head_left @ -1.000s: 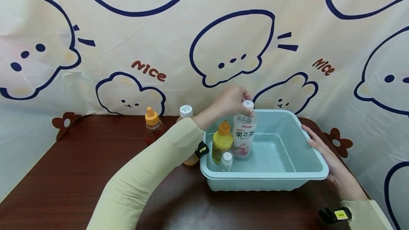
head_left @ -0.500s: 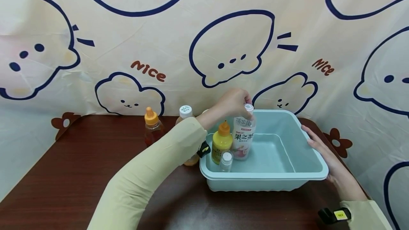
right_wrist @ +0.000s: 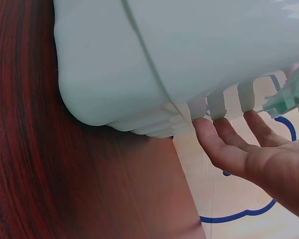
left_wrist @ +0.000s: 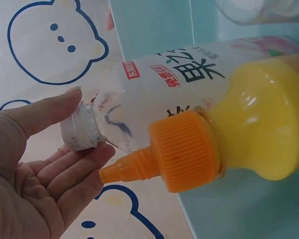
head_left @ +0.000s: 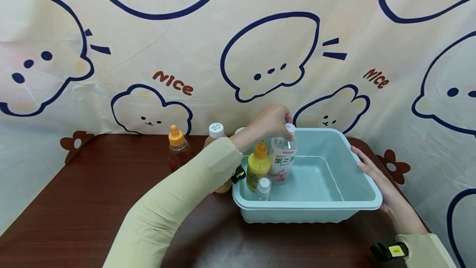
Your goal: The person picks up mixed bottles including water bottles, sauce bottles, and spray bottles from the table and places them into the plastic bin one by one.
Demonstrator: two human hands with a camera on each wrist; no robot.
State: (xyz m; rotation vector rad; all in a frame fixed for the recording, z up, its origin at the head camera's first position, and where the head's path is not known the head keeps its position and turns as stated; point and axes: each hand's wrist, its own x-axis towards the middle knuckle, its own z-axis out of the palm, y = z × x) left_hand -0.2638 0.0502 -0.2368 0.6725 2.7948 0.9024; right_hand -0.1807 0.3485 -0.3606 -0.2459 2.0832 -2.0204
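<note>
My left hand (head_left: 273, 120) pinches the white cap of a clear drink bottle (head_left: 283, 161) with a pink-and-white label. The thumb and fingers lie on opposite sides of the cap in the left wrist view. The bottle stands inside a light blue plastic basin (head_left: 312, 205), near its left end. Close beside it are a yellow squeeze bottle (head_left: 258, 168) with an orange nozzle and a small clear bottle (head_left: 263, 189) with a white cap. My right hand (head_left: 377, 181) holds the basin's right rim; its fingertips touch the outer wall in the right wrist view.
Left of the basin, a honey-type squeeze bottle (head_left: 178, 152) with a yellow-orange top stands on the dark wooden table (head_left: 93, 193). A white-capped bottle (head_left: 216, 130) stands partly behind the left forearm. A patterned cloth (head_left: 201, 53) hangs behind the table.
My left hand and the drink bottle have shifted slightly down and left, closer to the yellow squeeze bottle. The right hand and the basin have stayed in place.
</note>
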